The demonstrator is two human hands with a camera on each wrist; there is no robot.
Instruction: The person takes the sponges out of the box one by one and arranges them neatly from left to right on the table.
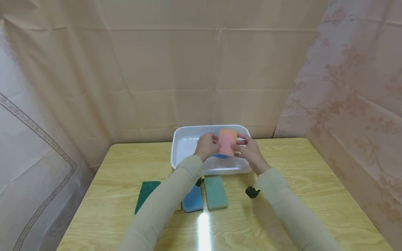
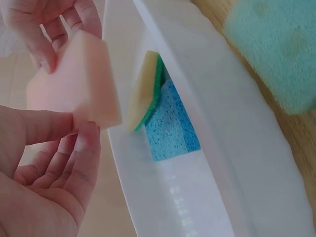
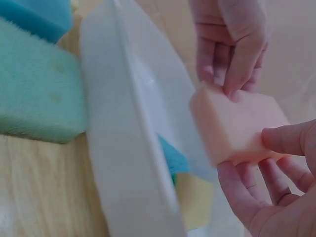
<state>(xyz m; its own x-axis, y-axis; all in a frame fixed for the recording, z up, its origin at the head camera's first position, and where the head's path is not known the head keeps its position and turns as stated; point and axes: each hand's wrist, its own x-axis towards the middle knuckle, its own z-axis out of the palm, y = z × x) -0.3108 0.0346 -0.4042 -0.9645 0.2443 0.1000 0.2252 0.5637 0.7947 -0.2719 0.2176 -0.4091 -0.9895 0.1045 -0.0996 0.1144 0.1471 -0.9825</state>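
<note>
Left wrist cam catches a yellow-and-green sponge [image 2: 144,91] overlapping a blue sponge [image 2: 170,123] mid-frame; head view just gets some blue. The pink sponge [image 1: 228,142] is right of centre there, over the white tray [image 1: 183,153], left hand [image 1: 206,144] and right hand [image 1: 252,153] pinching opposite sides. Long axis runs nearly upright in frame, top tipped slightly right.

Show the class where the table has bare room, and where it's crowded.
Free: tabletop right of the right sleeve, and left of the dark green pad. Crowded: before the white tray, around the blue sponge and green sponge.
</note>
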